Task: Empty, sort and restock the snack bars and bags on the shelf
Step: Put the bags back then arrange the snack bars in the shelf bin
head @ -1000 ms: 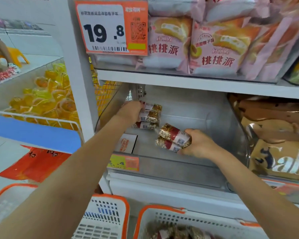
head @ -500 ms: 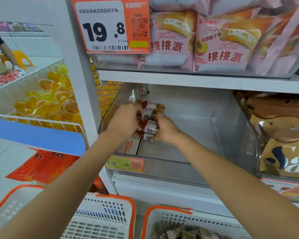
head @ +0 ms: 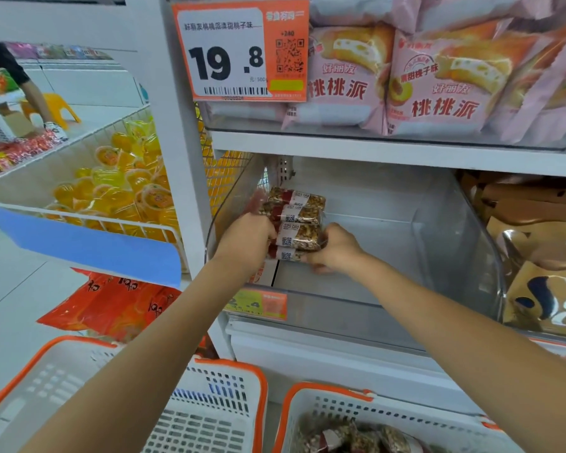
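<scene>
Restock step in progress. A stack of four bars [head: 296, 223] stands in the clear bin [head: 455, 243], at the bin's 9 o'clock, against the left wall. The left hand [head: 247, 235] grasps the stack's left ends; the right hand [head: 335, 248] grasps the right ends of the lower bars, fingers curled under them. Gripping from both sides probably squares the bars and keeps the pile from toppling. Stacking against the wall likely leaves the remaining floor free for further columns. More bars lie in the right basket [head: 324, 407] at 6 o'clock, ready for loading. The left basket [head: 209, 387], at 7 o'clock, shows no stock.
</scene>
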Motion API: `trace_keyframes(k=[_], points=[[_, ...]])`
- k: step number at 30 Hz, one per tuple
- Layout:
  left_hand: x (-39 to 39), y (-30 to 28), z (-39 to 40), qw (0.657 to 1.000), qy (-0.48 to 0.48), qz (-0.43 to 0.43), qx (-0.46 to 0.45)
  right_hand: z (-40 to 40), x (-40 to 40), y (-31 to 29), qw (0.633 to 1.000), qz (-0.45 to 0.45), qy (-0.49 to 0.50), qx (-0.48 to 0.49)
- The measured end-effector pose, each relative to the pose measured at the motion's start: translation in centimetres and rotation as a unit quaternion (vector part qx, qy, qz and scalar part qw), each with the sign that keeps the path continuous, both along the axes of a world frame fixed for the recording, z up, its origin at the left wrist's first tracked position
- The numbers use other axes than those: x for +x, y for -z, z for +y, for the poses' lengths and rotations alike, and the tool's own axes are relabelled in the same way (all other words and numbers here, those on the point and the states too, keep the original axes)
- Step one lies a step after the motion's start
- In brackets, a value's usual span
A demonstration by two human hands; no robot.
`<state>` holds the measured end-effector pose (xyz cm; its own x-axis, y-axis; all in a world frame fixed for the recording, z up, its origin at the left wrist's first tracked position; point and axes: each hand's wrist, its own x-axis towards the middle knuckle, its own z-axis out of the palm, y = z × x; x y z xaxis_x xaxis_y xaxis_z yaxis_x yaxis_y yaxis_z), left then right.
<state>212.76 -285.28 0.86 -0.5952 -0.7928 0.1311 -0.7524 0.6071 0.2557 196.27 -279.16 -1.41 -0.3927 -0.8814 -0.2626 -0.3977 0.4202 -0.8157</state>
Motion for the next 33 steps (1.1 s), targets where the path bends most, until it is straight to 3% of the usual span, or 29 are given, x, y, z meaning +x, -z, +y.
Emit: trace_keyframes(k=[6, 9, 13, 19, 24, 29, 31, 33], points=[[0.0, 0.1, 0.3, 1.000, -0.013, 0.014, -0.022, -0.3, -1.2, 1.2, 0.999, 0.038, -0.028, 0.023], [0.0, 0.0, 0.6, 0.999, -0.015, 0.021, -0.026, -0.5, -2.0, 1.7, 0.999, -0.033, -0.030, 0.028], [-0.1, -0.4, 1.0, 1.000, -0.016, 0.006, -0.017, -0.4, -0.9, 0.9, 0.998, 0.005, -0.062, 0.010], [0.3, -1.2, 1.7, 0.999, -0.020, 0.045, -0.003, 0.7, -1.3, -0.6, 0.996, -0.064, -0.019, 0.058], [1.7, -1.7, 4.6, 0.993, -0.023, 0.114, -0.019, 5.6, -2.4, -4.2, 0.997, 0.028, 0.028, -0.061], [2.7, 0.2, 13.5, 0.941, 0.009, 0.281, -0.190, 16.5, -0.7, -4.9, 0.940, 0.140, 0.033, -0.310], [2.5, 2.2, 17.7, 0.929, 0.016, 0.324, -0.179, 21.0, 0.7, -1.9, 0.937, 0.122, 0.044, -0.325], [2.4, 5.6, 21.8, 0.945, 0.008, 0.311, -0.103, 24.5, 1.7, 3.5, 0.960, 0.129, 0.028, -0.248]])
